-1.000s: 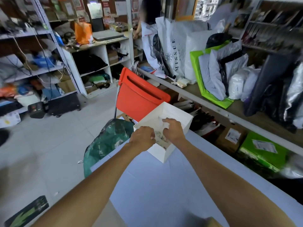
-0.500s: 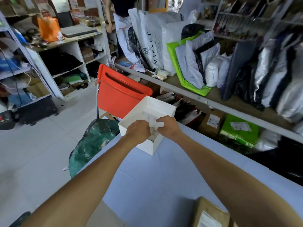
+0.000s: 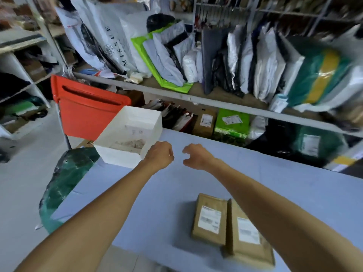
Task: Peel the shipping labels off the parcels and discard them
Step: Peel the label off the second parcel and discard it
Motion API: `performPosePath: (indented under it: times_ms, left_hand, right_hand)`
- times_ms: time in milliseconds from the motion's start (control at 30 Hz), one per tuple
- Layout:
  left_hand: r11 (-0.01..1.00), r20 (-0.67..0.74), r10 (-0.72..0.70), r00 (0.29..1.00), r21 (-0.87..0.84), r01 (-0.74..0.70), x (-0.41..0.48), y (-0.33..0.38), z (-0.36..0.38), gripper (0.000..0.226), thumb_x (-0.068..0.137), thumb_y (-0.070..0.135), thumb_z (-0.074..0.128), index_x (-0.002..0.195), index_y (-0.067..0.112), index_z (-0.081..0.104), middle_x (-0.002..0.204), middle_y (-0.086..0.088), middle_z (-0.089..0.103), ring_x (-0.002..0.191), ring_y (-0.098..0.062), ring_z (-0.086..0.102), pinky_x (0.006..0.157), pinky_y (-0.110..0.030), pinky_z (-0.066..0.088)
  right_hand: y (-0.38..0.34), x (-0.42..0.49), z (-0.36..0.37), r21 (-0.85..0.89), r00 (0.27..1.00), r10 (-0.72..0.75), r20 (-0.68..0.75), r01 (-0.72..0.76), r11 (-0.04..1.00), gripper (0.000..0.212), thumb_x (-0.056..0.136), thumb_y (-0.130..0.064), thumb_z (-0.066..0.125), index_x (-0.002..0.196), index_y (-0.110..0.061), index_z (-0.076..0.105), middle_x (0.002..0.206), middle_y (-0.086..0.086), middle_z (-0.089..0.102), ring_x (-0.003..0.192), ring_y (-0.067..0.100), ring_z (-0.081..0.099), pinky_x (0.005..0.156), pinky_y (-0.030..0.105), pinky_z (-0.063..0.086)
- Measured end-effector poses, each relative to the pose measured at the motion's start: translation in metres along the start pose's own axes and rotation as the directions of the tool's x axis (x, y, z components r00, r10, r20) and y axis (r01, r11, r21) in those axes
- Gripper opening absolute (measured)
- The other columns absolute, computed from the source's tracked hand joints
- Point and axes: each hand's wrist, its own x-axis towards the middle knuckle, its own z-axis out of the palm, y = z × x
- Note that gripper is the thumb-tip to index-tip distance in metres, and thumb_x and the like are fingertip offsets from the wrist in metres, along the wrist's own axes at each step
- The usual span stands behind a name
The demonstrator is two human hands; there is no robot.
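Observation:
A white open box (image 3: 119, 159) sits at the far left corner of the pale blue table (image 3: 284, 185), with crumpled label scraps (image 3: 130, 143) lying inside. My left hand (image 3: 160, 155) hovers just right of the box, its fingers curled under and nothing visible in it. My right hand (image 3: 196, 157) hangs beside it with loosely hooked fingers, holding nothing. Two brown parcels lie side by side near the table's front edge. The left parcel (image 3: 210, 238) and the right parcel (image 3: 249, 250) each carry a white shipping label. My right forearm passes over the right parcel.
An orange bin (image 3: 84, 114) stands behind the box, and a green bag (image 3: 64, 183) sits on the floor at the table's left corner. Beyond the table's far edge, a long shelf (image 3: 196, 101) holds many bagged parcels, with boxes underneath.
Both hands have come out of the white box and moved back to the right over the table. The view has tilted down, bringing the two brown parcels into sight.

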Motion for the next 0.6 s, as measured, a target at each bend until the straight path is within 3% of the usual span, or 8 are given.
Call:
performPosePath:
  times_ms: [333,600]
  left_hand:
    - [0.987,0.131,0.15,0.98,0.042,-0.157,-0.08,0.154,0.101,0.014,0.084,0.017,0.059,0.094,0.016,0.069,0.101,-0.004,0.069,0.094,-0.025,0.063,0.079,-0.036,0.053]
    - [0.983,0.184,0.17,0.968,0.033,-0.179,-0.119,0.196,0.142,0.013,0.085,0.016,0.058,0.094,0.016,0.068,0.102,-0.001,0.068,0.094,-0.021,0.063,0.076,-0.032,0.05]
  right_hand:
    - [0.141,-0.16,-0.013,0.021,0.976,0.208,-0.063,-0.207,0.978,0.048,0.085,-0.016,0.059,0.133,-0.009,0.054,0.136,0.01,0.054,0.125,0.026,0.049,0.097,0.033,0.044]
    - [0.192,-0.228,-0.006,0.095,0.947,0.31,-0.08,-0.303,0.948,0.046,0.086,-0.016,0.059,0.13,-0.005,0.053,0.131,0.014,0.056,0.12,0.03,0.052,0.091,0.034,0.046]
